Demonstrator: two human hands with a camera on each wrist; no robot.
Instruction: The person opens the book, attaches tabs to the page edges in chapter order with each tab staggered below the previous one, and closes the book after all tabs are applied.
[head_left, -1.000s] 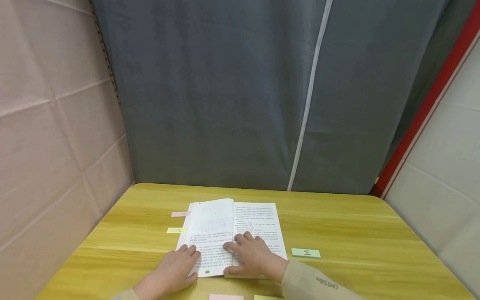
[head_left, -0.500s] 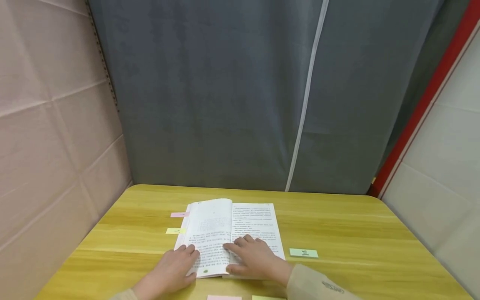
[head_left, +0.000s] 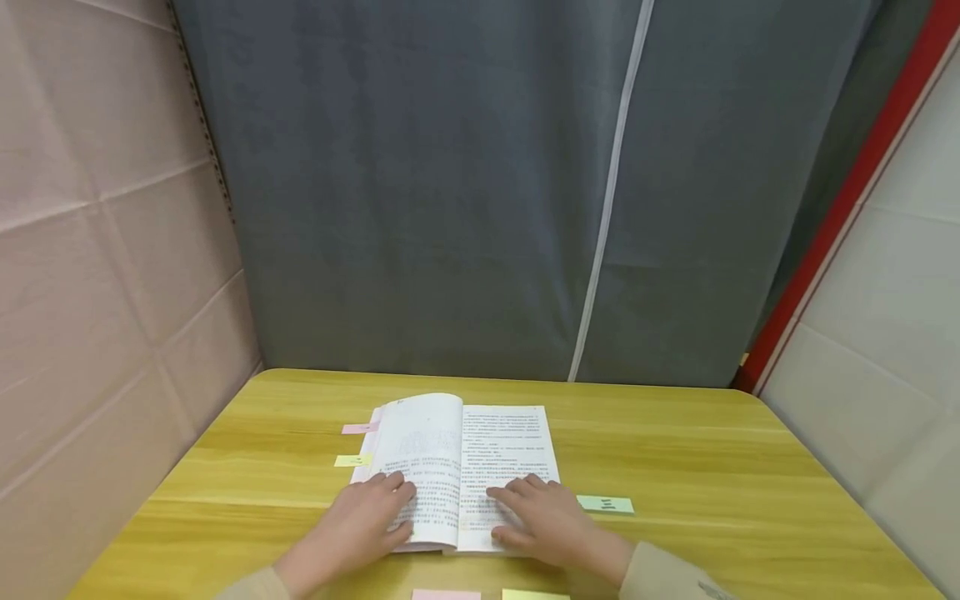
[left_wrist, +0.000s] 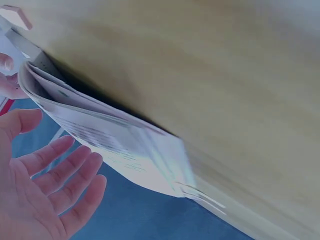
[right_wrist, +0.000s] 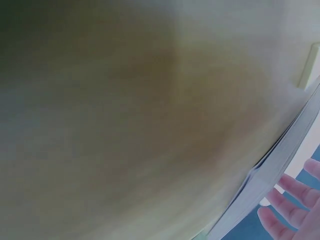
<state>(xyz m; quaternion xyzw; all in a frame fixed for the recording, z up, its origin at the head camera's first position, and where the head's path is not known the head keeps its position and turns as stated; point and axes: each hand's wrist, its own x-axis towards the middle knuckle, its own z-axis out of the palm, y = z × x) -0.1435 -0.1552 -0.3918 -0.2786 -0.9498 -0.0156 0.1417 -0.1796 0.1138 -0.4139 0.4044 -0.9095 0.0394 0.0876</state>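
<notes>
An open book [head_left: 423, 421] with printed pages lies on the wooden table, its left stack of pages bulging upward. My left hand [head_left: 358, 518] is over the lower left page, fingers spread and fairly straight; the left wrist view shows its palm [left_wrist: 37, 200] beside the curved pages. Over the lower right page is my right hand [head_left: 553, 527], fingers extended, with its fingertips [right_wrist: 290, 182] close to the page block in the right wrist view. A pink tab [head_left: 360, 428] and a yellow tab [head_left: 353, 460] stick out at the book's left edge.
A green note [head_left: 606, 504] with three dark strokes lies by the book's right edge. Near the table's front are a pink note pad [head_left: 446, 595] and a yellow one [head_left: 536, 595]. A dark curtain [head_left: 420, 192] hangs behind the table, with pale sheets at both sides.
My right hand has moved right, off the book's middle and onto the right page. My left hand has shifted slightly up and right over the left page.
</notes>
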